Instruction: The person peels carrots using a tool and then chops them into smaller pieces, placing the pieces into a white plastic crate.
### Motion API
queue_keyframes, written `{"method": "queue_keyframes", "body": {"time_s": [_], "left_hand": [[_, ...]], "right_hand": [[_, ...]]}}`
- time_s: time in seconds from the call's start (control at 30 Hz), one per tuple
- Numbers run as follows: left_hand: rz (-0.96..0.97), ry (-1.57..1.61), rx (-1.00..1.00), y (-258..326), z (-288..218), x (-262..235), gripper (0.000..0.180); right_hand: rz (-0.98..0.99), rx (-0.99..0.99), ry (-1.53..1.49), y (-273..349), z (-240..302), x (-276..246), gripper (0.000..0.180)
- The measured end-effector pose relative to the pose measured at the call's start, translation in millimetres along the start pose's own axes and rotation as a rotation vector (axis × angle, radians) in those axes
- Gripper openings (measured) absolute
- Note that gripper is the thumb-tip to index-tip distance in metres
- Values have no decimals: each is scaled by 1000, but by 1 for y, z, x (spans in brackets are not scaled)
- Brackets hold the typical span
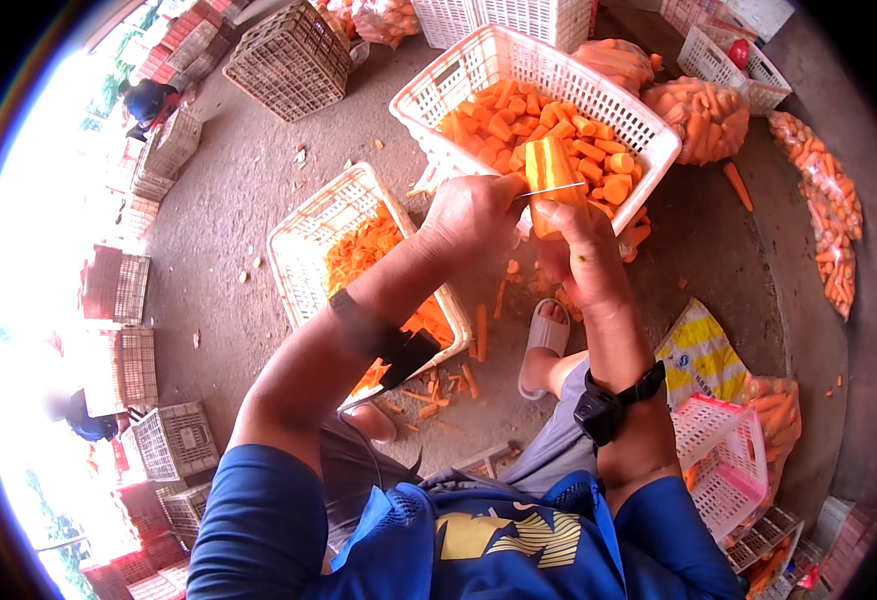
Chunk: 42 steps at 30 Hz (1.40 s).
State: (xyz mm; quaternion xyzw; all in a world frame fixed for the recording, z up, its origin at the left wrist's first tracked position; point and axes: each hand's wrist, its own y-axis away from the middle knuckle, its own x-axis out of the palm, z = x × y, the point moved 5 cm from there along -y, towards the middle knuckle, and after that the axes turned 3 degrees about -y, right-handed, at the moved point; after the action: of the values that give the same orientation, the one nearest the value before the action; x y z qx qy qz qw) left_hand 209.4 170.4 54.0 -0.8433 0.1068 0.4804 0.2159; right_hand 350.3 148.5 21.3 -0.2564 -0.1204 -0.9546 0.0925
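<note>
My left hand (470,218) is closed, gripping a thin metal blade (556,189) whose handle is hidden in the fist. The blade lies across a thick orange carrot (546,155), which shows paler lengthwise strips. From below, my right hand (583,250) is wrapped around the carrot, thumb along its near side. Just beyond both hands stands a white crate (648,160) of cut carrot chunks (586,150). Under my left forearm, a second pale crate (293,265) holds a heap of orange peelings (358,255).
Clear bags of carrots (698,118) stand at the right of the chunk crate, and a long bag (823,205) lies farther right. A pink crate (723,465) and a yellow sack (703,350) are at my right. Several stacked crates (173,440) line the left. Scraps (428,395) litter the floor near my feet.
</note>
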Motion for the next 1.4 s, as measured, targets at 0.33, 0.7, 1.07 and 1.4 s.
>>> {"method": "queue_keyframes", "body": {"time_s": [0.33,0.7,1.07,1.4], "left_hand": [[157,-150,-105,-22,8,24,10],[39,79,-237,-33,65,18,24],[283,238,-619,158,106,-37,21],[154,76,-971,311,95,-129,21]], "right_hand": [[29,67,-48,-7,-8,-9,27],[-44,45,-104,-11,-16,-2,25],[271,279,95,-9,-64,43,31],[152,226,-306,-19,-56,43,28]]}}
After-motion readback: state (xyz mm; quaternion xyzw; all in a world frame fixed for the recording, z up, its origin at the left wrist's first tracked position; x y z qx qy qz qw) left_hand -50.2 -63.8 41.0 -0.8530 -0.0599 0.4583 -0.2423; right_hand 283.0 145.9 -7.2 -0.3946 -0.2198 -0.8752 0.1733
